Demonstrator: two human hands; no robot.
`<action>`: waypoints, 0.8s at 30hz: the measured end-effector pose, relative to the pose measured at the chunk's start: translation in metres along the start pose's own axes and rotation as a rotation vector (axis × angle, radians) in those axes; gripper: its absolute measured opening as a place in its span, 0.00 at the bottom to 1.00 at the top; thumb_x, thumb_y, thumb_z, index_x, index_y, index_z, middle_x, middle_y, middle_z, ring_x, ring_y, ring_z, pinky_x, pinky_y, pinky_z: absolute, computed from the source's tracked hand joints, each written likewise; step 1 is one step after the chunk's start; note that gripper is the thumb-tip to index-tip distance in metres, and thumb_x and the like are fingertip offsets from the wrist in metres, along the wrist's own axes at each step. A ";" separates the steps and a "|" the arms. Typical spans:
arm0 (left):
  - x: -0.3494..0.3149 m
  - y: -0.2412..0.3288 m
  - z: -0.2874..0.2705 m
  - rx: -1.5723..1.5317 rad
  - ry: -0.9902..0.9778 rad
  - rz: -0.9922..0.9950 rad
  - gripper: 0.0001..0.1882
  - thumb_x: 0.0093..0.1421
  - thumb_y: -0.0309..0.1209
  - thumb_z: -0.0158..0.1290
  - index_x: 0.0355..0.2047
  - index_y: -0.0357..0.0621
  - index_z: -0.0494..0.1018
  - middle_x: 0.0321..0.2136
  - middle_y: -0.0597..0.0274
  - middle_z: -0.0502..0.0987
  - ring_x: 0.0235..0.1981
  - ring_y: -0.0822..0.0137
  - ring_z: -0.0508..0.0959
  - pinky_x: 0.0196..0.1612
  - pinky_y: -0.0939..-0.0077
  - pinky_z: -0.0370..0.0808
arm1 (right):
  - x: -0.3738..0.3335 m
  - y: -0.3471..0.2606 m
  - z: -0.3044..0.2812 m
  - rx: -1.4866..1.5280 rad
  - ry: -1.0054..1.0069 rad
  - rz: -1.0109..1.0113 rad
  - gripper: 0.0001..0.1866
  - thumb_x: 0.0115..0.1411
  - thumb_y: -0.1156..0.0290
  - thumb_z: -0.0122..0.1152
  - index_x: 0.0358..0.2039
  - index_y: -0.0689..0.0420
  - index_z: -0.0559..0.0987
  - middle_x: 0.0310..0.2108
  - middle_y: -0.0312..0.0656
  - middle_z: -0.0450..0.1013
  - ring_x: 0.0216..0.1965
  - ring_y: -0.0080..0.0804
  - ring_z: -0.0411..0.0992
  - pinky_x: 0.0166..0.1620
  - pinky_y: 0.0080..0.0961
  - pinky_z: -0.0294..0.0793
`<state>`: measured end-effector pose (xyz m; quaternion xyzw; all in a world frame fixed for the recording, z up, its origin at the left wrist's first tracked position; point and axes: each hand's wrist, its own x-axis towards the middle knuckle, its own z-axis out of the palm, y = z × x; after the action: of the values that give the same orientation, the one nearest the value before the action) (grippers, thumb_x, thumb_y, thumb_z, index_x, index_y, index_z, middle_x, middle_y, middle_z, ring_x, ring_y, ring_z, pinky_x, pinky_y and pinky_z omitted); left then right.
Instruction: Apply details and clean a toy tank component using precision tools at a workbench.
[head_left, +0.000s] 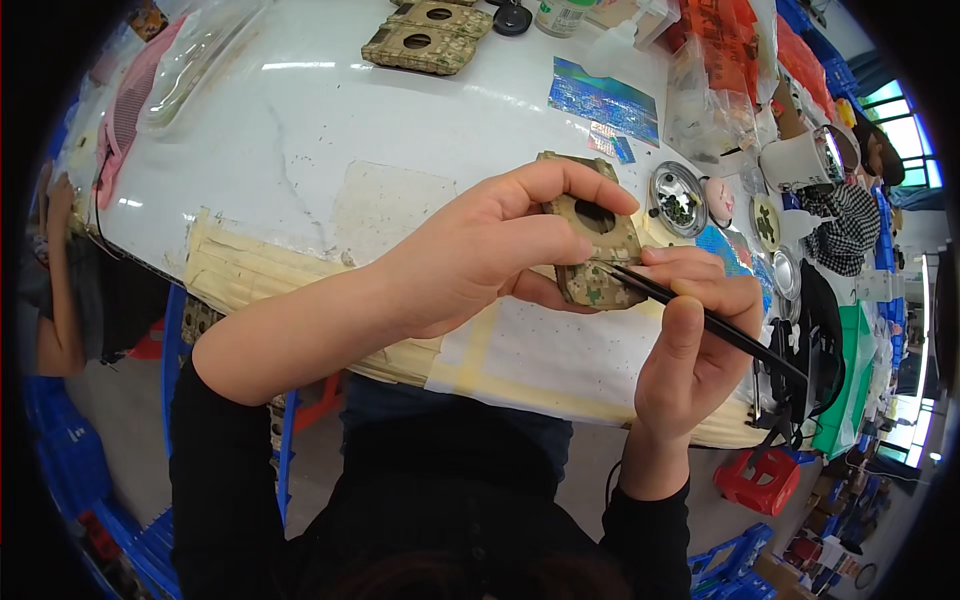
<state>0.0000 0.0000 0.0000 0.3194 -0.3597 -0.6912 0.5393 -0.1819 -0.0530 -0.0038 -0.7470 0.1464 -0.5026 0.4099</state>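
Note:
Held up over the table's near edge is a camouflage tank hull part [603,240], boxy, with a round dark hole in its top. My left hand [510,235] grips it, thumb on the near side of the hole and fingers curled round its far and under sides. Between the thumb and fingers of my right hand [700,320] are black tweezers [735,333], slanting up to the left. Their tips touch or nearly touch the hull's surface, just below the hole. Whether the tips pinch a small piece is too fine to see.
More camouflage hulls [425,40] stand at the far side. A metal dish [680,199] of small dark parts sits right of my hands, near a shiny blue sheet [603,100]. Masking tape [300,290] lines the near edge. Another person's arm [62,280] shows at far left.

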 end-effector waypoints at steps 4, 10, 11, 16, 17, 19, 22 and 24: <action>0.000 0.001 0.001 -0.052 -0.002 0.005 0.23 0.56 0.31 0.43 0.52 0.38 0.61 0.45 0.57 0.71 0.44 0.69 0.76 0.46 0.70 0.76 | 0.000 -0.002 0.002 -0.062 0.014 0.017 0.10 0.61 0.68 0.53 0.32 0.62 0.66 0.31 0.50 0.73 0.39 0.40 0.70 0.47 0.34 0.66; 0.000 0.001 0.000 -0.055 0.001 0.010 0.23 0.56 0.31 0.43 0.52 0.38 0.61 0.44 0.57 0.71 0.43 0.69 0.76 0.46 0.69 0.76 | -0.001 0.001 0.002 -0.027 0.005 -0.016 0.09 0.58 0.74 0.57 0.33 0.62 0.67 0.32 0.48 0.72 0.40 0.39 0.70 0.46 0.31 0.68; 0.000 0.001 0.000 -0.055 0.001 0.011 0.23 0.56 0.31 0.43 0.52 0.38 0.61 0.45 0.56 0.71 0.43 0.69 0.76 0.46 0.70 0.76 | -0.001 0.001 0.002 -0.033 0.003 -0.019 0.09 0.58 0.74 0.58 0.34 0.62 0.67 0.32 0.48 0.73 0.40 0.39 0.70 0.46 0.31 0.68; 0.001 0.000 0.001 -0.055 0.005 0.010 0.23 0.56 0.31 0.42 0.52 0.37 0.61 0.45 0.56 0.71 0.43 0.69 0.76 0.46 0.70 0.76 | 0.000 0.002 0.002 -0.060 -0.005 -0.041 0.09 0.58 0.74 0.58 0.34 0.62 0.67 0.32 0.48 0.73 0.40 0.40 0.70 0.45 0.31 0.68; 0.001 0.000 0.000 -0.057 0.004 0.009 0.23 0.56 0.31 0.42 0.52 0.37 0.61 0.45 0.56 0.71 0.43 0.68 0.76 0.46 0.70 0.76 | 0.000 0.002 0.002 -0.059 -0.005 -0.043 0.09 0.57 0.74 0.58 0.33 0.62 0.67 0.32 0.49 0.73 0.40 0.40 0.70 0.45 0.32 0.68; 0.000 0.000 0.000 -0.063 0.003 0.011 0.23 0.56 0.31 0.42 0.52 0.37 0.61 0.45 0.56 0.71 0.43 0.68 0.76 0.46 0.70 0.76 | -0.001 0.001 0.002 -0.074 -0.008 -0.045 0.10 0.57 0.73 0.58 0.33 0.62 0.67 0.32 0.49 0.73 0.40 0.40 0.70 0.46 0.32 0.68; 0.000 0.000 0.001 -0.064 0.001 0.017 0.23 0.56 0.30 0.42 0.52 0.37 0.61 0.45 0.56 0.70 0.43 0.68 0.76 0.46 0.69 0.76 | -0.001 0.002 0.003 -0.078 -0.006 -0.052 0.10 0.57 0.73 0.59 0.34 0.62 0.67 0.32 0.49 0.73 0.40 0.41 0.70 0.46 0.32 0.68; 0.000 0.000 0.001 -0.064 -0.002 0.019 0.23 0.56 0.30 0.42 0.53 0.37 0.61 0.45 0.56 0.70 0.43 0.68 0.76 0.46 0.69 0.76 | -0.001 0.002 0.003 -0.081 -0.008 -0.057 0.10 0.57 0.73 0.59 0.34 0.62 0.67 0.32 0.49 0.73 0.40 0.41 0.70 0.46 0.32 0.68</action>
<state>-0.0004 -0.0003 0.0005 0.2978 -0.3408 -0.6977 0.5554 -0.1796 -0.0525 -0.0060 -0.7689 0.1436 -0.5048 0.3652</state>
